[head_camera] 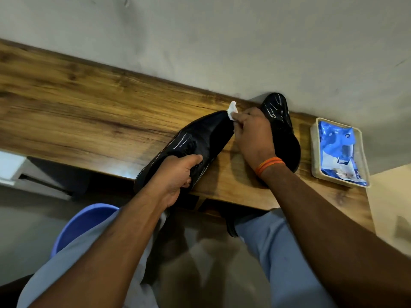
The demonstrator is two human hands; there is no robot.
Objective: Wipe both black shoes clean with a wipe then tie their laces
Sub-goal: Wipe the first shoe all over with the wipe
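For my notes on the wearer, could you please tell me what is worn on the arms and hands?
Both forearms are bare, no sleeves showing. The right wrist carries orange bands. The left hand and right hand are bare: no gloves, and no rings that I can see.

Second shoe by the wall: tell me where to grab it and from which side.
Grip the second shoe at its open heel collar, nearest the table edge, coming from the near side. Its toe points at the wall, and the right hand covers part of it.
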